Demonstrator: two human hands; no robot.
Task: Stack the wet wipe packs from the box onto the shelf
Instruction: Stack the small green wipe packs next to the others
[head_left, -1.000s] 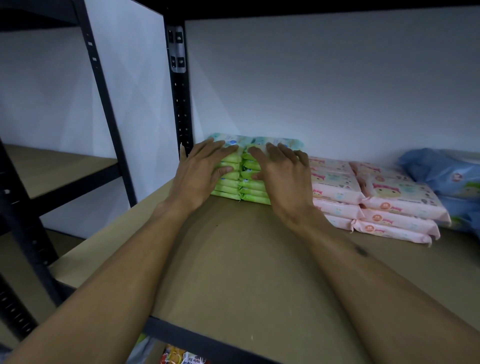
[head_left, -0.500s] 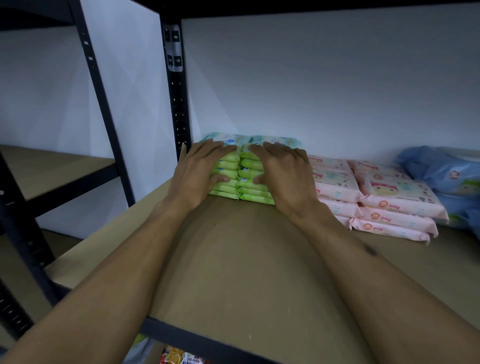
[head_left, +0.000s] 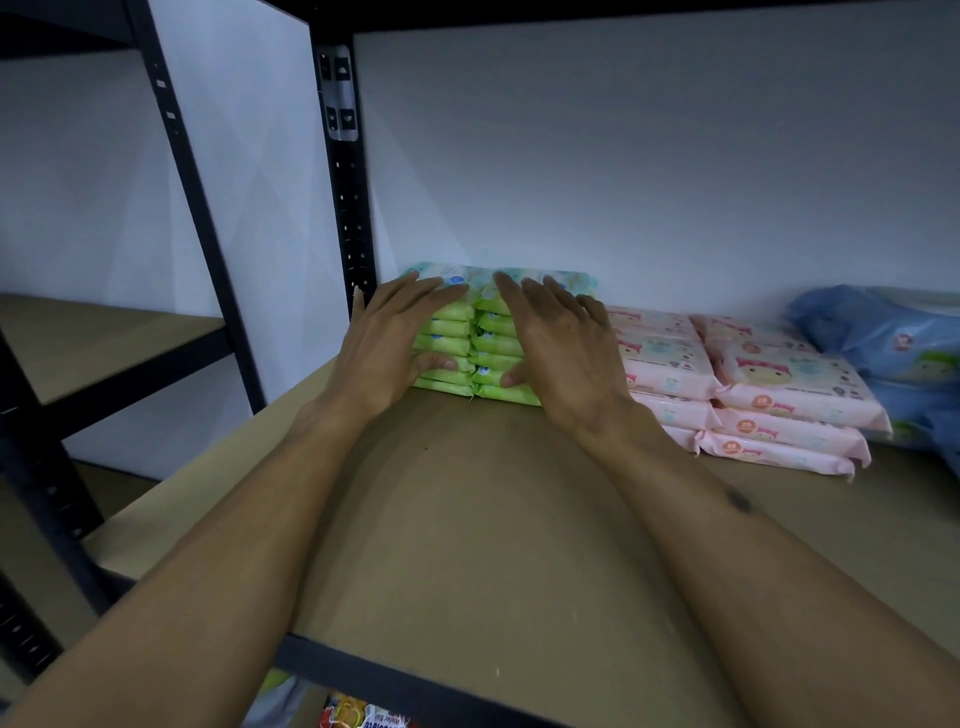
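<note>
**A stockroom or shop storage area**

A plain white wall (head_left: 623, 156) stands behind black metal racks with slotted uprights (head_left: 349, 208) and bare brown shelf boards (head_left: 493, 545). On the nearer board, sealed retail goods lie in neat piles sorted by colour: green wet wipe packs (head_left: 452, 332) at the left, pink packs (head_left: 779, 384) just beside them, and blue packs (head_left: 893, 338) at the far right. A second rack (head_left: 104, 332) stands to the left. Printed packaging (head_left: 363, 719) shows on the level below.
</note>
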